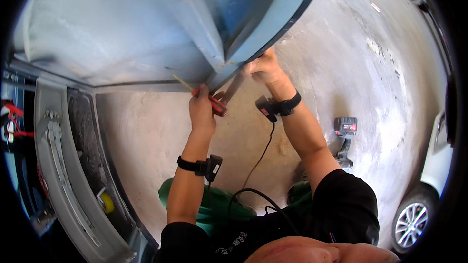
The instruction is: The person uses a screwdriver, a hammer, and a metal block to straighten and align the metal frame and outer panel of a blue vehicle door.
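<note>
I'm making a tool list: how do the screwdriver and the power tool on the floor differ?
The screwdriver is in the left hand; the power tool rests on the floor. The screwdriver is slim and straight, while the power tool is bulkier, with a blocky end. Both show some red and black.

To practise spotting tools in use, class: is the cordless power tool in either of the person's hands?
No: the cordless power tool rests on the floor, apart from both the left hand and the right hand.

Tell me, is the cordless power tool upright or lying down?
Lying down: the cordless power tool shows its battery and handle side-on against the floor.
</note>
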Available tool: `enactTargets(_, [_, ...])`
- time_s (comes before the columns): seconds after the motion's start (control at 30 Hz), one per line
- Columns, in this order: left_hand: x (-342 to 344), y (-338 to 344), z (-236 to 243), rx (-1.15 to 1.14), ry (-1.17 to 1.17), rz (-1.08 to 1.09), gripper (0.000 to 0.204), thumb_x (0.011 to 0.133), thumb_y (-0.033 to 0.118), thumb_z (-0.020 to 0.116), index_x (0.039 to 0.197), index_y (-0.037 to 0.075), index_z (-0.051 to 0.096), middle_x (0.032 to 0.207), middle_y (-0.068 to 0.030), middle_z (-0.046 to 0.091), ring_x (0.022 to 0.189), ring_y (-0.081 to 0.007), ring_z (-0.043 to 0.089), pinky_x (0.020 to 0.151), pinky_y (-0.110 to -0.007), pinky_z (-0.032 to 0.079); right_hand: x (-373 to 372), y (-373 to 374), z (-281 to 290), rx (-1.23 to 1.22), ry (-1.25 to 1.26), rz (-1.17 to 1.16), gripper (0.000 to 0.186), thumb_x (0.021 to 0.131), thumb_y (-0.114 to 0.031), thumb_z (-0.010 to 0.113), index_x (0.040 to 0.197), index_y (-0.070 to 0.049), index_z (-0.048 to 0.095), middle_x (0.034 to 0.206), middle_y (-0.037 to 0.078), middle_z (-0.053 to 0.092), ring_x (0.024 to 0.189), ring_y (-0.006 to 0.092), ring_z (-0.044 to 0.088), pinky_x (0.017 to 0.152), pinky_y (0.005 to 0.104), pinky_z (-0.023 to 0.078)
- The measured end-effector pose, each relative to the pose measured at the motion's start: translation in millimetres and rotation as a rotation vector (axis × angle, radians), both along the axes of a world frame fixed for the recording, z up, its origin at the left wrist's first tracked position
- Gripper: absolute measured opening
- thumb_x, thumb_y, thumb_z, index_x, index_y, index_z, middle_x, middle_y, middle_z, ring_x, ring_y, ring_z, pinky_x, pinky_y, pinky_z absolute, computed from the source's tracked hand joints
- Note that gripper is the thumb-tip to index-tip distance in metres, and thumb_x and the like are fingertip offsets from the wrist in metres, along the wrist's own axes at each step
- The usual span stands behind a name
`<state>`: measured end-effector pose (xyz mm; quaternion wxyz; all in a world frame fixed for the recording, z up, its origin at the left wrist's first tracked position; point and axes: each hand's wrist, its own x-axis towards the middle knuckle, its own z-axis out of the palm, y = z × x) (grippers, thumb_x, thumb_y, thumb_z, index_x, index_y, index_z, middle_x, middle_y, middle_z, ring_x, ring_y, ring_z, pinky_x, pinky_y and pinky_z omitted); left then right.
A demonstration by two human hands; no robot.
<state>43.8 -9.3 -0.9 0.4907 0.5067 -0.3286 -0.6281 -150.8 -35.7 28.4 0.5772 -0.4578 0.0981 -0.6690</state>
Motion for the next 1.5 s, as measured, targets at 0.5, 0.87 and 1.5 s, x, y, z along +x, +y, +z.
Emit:
enactTargets(0.5, [11.0,77.0,74.8,-0.261,0.08,-0.141,0.035,0.101,0.038,0.042,0.097,0.005,0.055,0.092,-0.0129,0.061,0.073,-0.0207,0.06,0.054,-0.031,0.048,-8.6,-7.6,3.4,-0.037,-0.046,0.127,0.036,0.073,-0.02,0.085,0.096,-0.002,0.064,0.071,0.003,0.057,0.049,0.0113,0.041,0.042,0.0265,0.029])
enactTargets(0.87, [-55.3,151.2,128.3,-0.2,0.189,-0.54,0.049,0.104,0.052,0.031,0.102,0.005,0.044,0.077,-0.0172,0.062,0.058,-0.0241,0.062,0.051,-0.031,0.048,-2.6,-8.6,-1.7,0.025,-0.002,0.004,0.035,0.079,-0.029,0.08,0.087,-0.002,0.059,0.061,0.002,0.049,0.05,0.0111,0.043,0.044,0.0254,0.035])
enactTargets(1.5, [-90.9,79.2,175.5,-0.105,0.644,-0.363,0.024,0.102,0.031,0.046,0.099,0.008,0.054,0.079,-0.0054,0.058,0.064,-0.0171,0.058,0.046,-0.028,0.041,8.8,22.7,22.6,-0.371,0.087,-0.428,0.025,0.086,-0.018,0.067,0.101,0.002,0.061,0.095,0.008,0.063,0.086,0.0153,0.06,0.074,0.0297,0.051])
